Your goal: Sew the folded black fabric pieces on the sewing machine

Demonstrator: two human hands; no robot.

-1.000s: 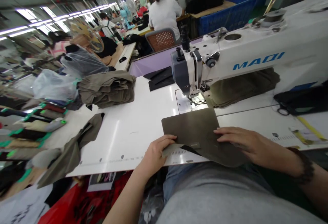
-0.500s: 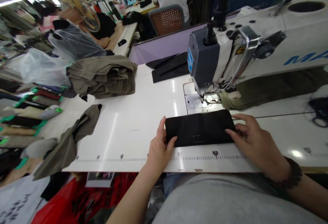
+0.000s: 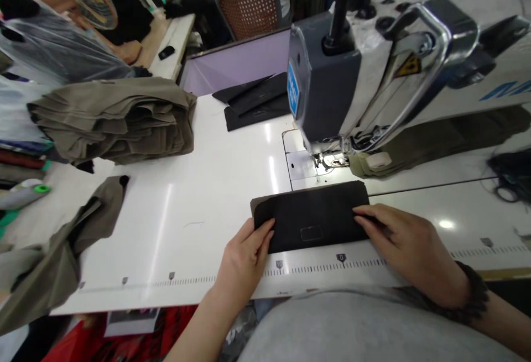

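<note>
1. Currently, the left hand [image 3: 244,251] holds the left end of a flat, black, roughly rectangular fabric panel [image 3: 315,213], its thumb and fingers closed narrowly on the cloth.
2. At the opposite end, the right hand [image 3: 406,240] has its fingertips drawn close together, holding the panel near its right edge; how the other fingers sit underneath is hidden.
3. The panel lies at the near side of the smooth white sewing table [image 3: 215,185], just short of the metal presser foot [image 3: 332,160] of a grey-and-white sewing machine [image 3: 327,74], and apart from it.
4. An olive-brown fabric layer [image 3: 258,203] peeks out past the panel's upper left edge. The two edges don't match there, so uneven pressure from the hands could make the layers slide further askew.
5. A thin, pale rectangular outline [image 3: 311,233] marks the black face; rubbing fingers could perhaps smudge it, if it is chalk.
6. Olive-green stacked fabric [image 3: 448,135] sits under the machine's arm, right beside the foot. Were the panel pushed far to the right, it could catch or shove that stack.
7. Pulling harder with one hand could skew or wrinkle the panel.
</note>
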